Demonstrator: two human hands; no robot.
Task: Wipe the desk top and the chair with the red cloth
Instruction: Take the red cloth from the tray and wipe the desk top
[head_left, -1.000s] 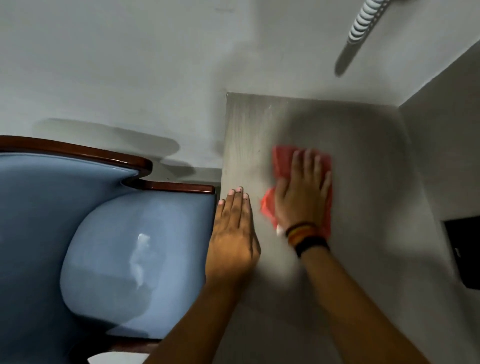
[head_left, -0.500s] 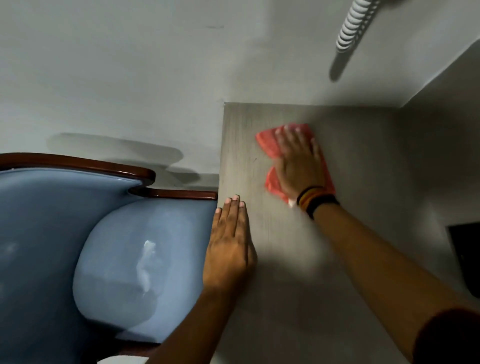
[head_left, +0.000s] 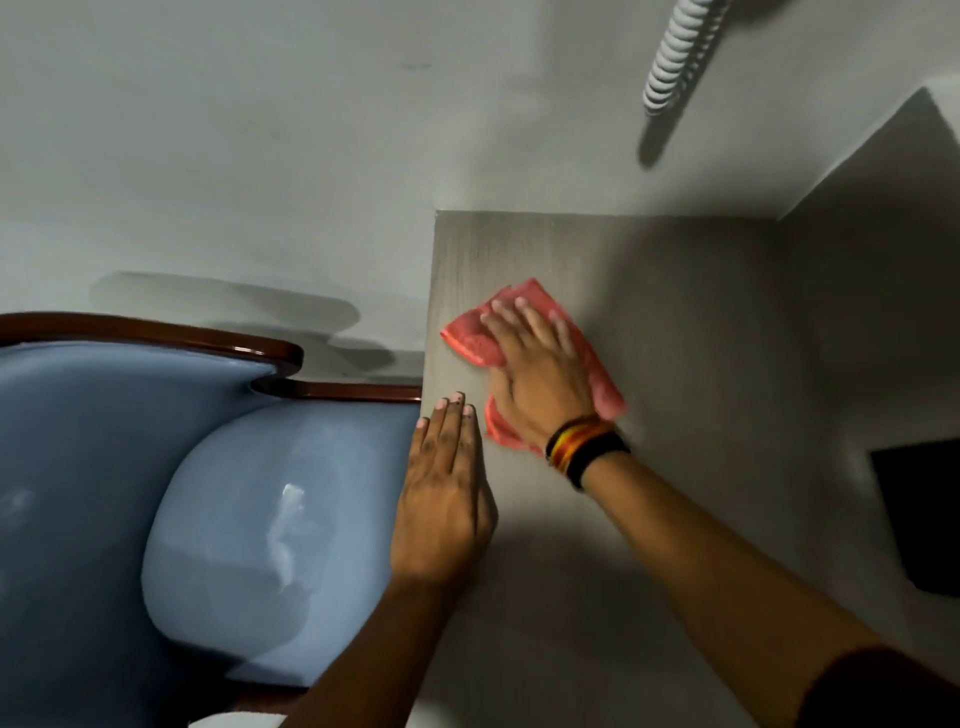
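Note:
The red cloth (head_left: 475, 335) lies flat on the grey desk top (head_left: 675, 322), near its left edge. My right hand (head_left: 540, 374) presses down on the cloth with fingers spread, covering its middle. My left hand (head_left: 447, 499) rests flat on the desk's left edge, fingers together, holding nothing, just below and left of the cloth. The blue padded chair (head_left: 234, 519) with a dark wooden frame stands directly left of the desk, touching its side.
A white wall runs behind desk and chair; a grey side wall closes the desk's right. A white coiled cord (head_left: 675, 57) hangs at upper right. A black rectangular object (head_left: 919, 514) sits at the right edge.
My right hand swept the cloth away toward the back of the desk, then pulled it back and leftward. My left hand stayed planted on the desk edge.

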